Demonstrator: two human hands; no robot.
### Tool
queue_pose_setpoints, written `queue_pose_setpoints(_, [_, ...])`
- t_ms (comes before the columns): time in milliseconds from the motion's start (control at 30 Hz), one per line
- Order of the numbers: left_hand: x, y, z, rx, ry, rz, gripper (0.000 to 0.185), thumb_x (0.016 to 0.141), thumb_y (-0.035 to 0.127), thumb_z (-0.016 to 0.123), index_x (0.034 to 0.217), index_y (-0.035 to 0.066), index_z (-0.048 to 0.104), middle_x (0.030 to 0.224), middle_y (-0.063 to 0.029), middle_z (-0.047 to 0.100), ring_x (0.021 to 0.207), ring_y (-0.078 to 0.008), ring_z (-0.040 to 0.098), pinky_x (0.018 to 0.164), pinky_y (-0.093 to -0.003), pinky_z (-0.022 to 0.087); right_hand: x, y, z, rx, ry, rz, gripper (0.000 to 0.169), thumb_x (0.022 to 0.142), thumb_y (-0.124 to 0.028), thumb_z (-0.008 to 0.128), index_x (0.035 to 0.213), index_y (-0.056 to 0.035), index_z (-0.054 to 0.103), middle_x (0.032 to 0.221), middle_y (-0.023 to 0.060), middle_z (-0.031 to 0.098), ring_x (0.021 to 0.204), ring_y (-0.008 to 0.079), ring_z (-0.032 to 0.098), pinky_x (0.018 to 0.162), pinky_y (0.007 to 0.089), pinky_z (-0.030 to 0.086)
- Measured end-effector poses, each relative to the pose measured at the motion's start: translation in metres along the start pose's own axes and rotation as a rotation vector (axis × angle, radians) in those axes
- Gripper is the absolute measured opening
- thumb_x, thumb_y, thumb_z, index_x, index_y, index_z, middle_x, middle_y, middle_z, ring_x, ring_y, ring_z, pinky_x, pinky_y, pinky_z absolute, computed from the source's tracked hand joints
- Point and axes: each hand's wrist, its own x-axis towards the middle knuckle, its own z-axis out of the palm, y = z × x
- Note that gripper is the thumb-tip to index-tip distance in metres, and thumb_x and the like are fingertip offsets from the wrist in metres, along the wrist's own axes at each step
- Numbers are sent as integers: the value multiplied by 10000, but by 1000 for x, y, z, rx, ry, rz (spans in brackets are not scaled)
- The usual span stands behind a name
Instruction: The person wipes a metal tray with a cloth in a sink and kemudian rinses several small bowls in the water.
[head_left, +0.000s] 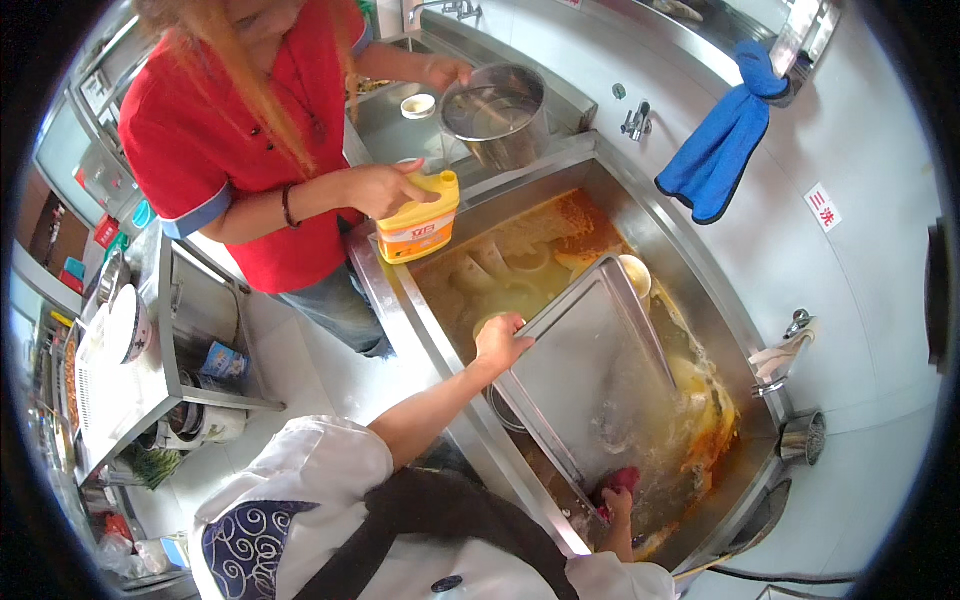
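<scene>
My left hand (501, 343) grips the near-left edge of a rectangular metal tray (581, 352), which leans tilted in a large stainless steel sink (652, 202). Murky, orange-tinged water covers the tray's lower part. Down at that lower end, my right hand (617, 501) holds a dark red cloth (622, 480) against the tray. A pale bowl (635, 276) shows behind the tray's upper corner. More dishes lie under the water, blurred by it. Near the sink's left wall, a round metal rim (508, 409) is partly hidden by the tray.
A person in a red shirt (247, 150) stands at the left, holding a yellow detergent jug (420, 225) and a metal pot (495, 116) over the neighbouring sink. A blue cloth (716, 142) hangs by the wall. Taps and a metal cup (802, 437) line the far side.
</scene>
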Motion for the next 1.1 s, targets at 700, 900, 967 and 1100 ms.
queue_pose_setpoints(700, [-48,66,-118,-233,-10,384,175,597,-13,560,755,36,505,648,-157,535,608,-331,540,546,-365,419,26,-296,-219,1548,-111,92,557,756,-665,448,904,-147,589,831,9,611,716,204,546,532,292,392])
queue_pose_setpoints(900, [-61,59,-133,-323,-56,526,181,610,-10,552,770,50,490,660,-146,537,638,-338,544,554,-379,425,-1,-287,-249,1645,-100,77,560,732,-672,473,928,-161,593,894,13,613,763,211,547,547,295,401])
queue_pose_setpoints(967, [-63,54,-135,-356,-53,564,179,609,-15,553,766,49,495,655,-141,535,624,-335,544,539,-364,429,-16,-285,-256,1637,-134,55,561,720,-669,492,945,-166,594,903,14,612,813,210,539,578,307,408])
queue_pose_setpoints(1100, [-61,51,-138,-349,-35,712,169,603,-22,564,742,51,503,641,-116,538,578,-304,545,505,-353,429,-38,-271,-268,1619,-34,109,554,716,-662,500,947,-168,599,917,21,616,856,210,531,605,322,407])
